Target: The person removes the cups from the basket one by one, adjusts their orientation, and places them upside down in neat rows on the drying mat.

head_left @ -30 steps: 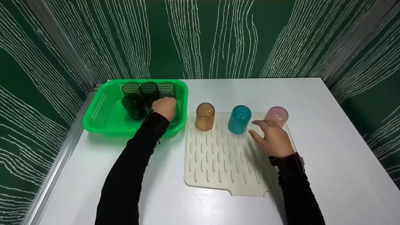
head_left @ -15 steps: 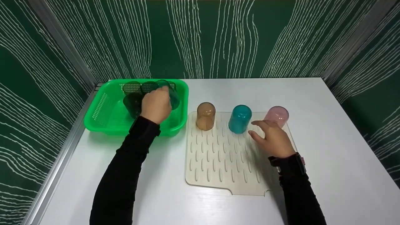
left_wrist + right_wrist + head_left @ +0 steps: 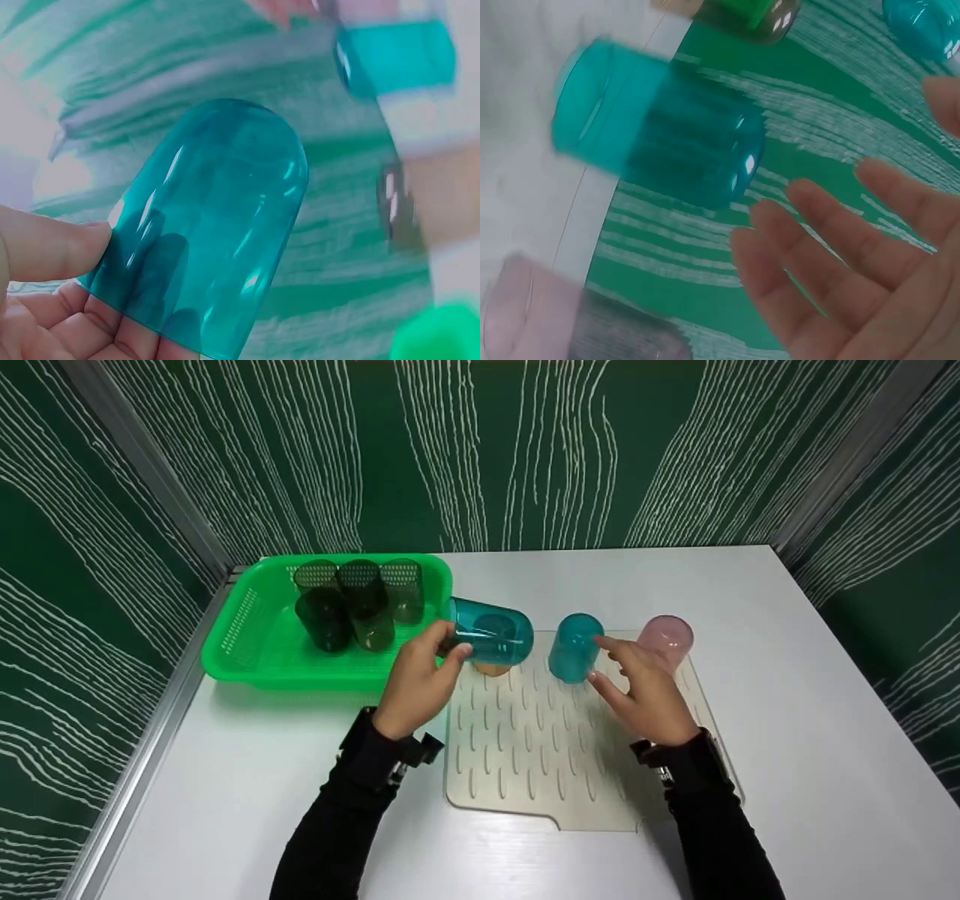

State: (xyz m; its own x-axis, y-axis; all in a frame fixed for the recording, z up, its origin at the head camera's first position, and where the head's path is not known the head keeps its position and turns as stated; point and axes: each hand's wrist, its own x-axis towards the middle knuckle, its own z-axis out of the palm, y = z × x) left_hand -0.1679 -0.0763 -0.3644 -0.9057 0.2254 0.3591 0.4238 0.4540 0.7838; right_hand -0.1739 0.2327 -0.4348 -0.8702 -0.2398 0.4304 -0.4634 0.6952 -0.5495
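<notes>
- The left hand [image 3: 417,681] gripped a teal cup [image 3: 489,639], its thumb [image 3: 52,247] and fingers pinching the open rim end.
- The teal cup lay on its side in the air, its long axis roughly level, its domed bottom pointing right, away from the fingers; it hung over the near left corner of the ridged mat [image 3: 525,750], in front of an amber cup [image 3: 491,668] mostly hidden behind it.
- The right hand [image 3: 646,695] held nothing, its fingers [image 3: 832,225] straight and spread, just beside a second teal cup [image 3: 574,647] standing upside down on the mat; I could not tell if they touched.
- A pink cup [image 3: 664,637] stood inverted behind that hand.
- The green basket [image 3: 247,637] to the left held dark cups [image 3: 352,600].
</notes>
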